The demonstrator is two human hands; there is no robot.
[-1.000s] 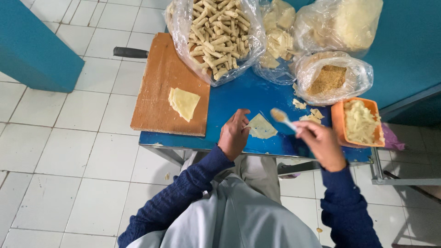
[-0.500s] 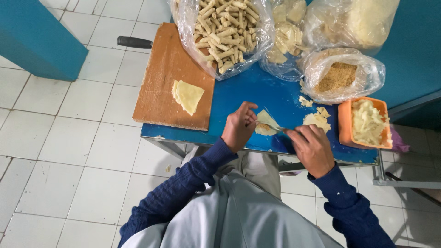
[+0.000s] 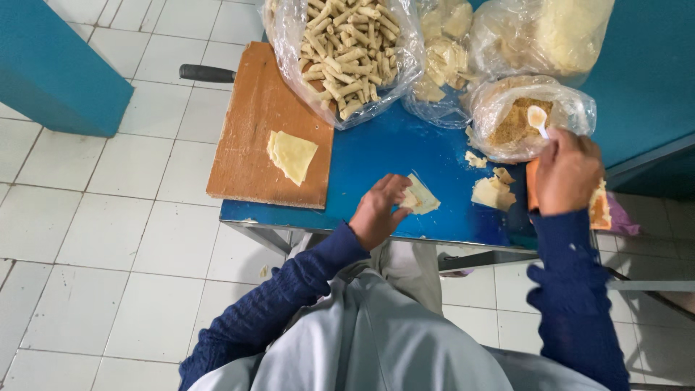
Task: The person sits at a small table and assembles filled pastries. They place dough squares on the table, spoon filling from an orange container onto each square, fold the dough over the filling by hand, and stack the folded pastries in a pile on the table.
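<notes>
Your right hand (image 3: pixel 568 174), closed on a white spoon (image 3: pixel 537 118), has moved from the wrapper (image 3: pixel 418 197) to the bag of brown filling (image 3: pixel 517 123), while your left hand (image 3: pixel 378 210), half open, pins that wrapper on the blue worktop (image 3: pixel 376 156).

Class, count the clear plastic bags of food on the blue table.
4: rolled sticks bag, pale pieces bag, top-right bag, brown crumbs bag. Others may lie beyond the frame.

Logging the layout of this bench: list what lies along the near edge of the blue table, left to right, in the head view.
Wooden cutting board with a folded pastry sheet → left hand on a wrapper → loose wrapper pieces → right hand holding a small spoon.
</notes>
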